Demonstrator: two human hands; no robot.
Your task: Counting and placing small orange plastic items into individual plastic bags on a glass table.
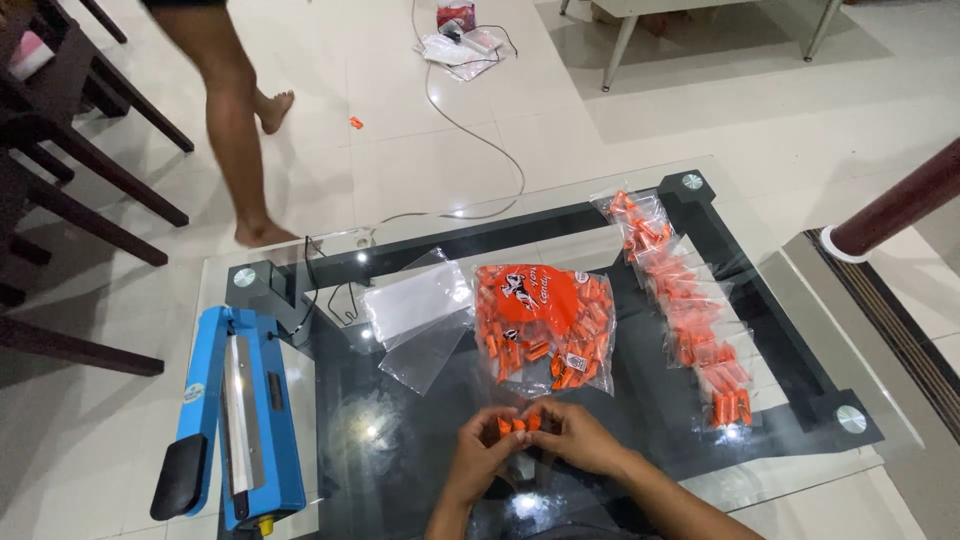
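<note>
My left hand and my right hand meet over the near middle of the glass table, fingers curled around a few small orange wrapped candies. Just beyond my hands lies a large clear bag of orange candies with an orange label. To its left rests a pile of empty clear plastic bags. Along the right side runs a row of small filled candy packets.
A blue heat sealer stands at the table's left edge, its cable trailing across the tiled floor. Another person's bare legs walk at the far left. Dark chairs stand left; a dark post rises right.
</note>
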